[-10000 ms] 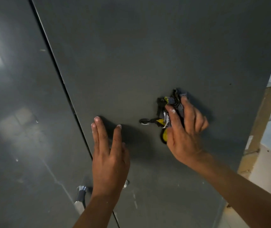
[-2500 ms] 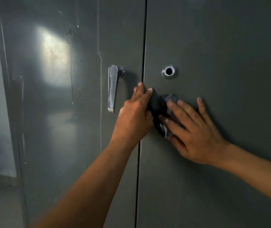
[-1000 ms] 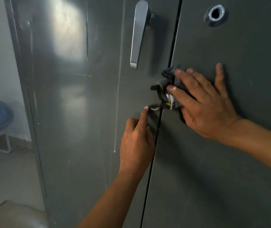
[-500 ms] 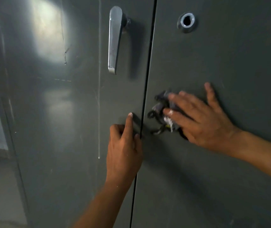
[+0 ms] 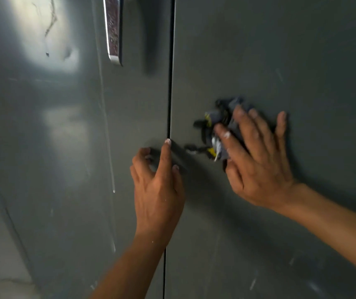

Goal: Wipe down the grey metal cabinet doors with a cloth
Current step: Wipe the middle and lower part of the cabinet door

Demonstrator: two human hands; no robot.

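My right hand [image 5: 257, 167], fingers spread, presses the crumpled cloth [image 5: 220, 119] flat on the right door [image 5: 280, 50] near the seam [image 5: 169, 93], which my left hand [image 5: 157, 190] touches with one straight finger, others loosely curled.

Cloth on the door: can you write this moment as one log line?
right hand: presses cloth flat on right door | left hand: index finger at gap | handle: untouched
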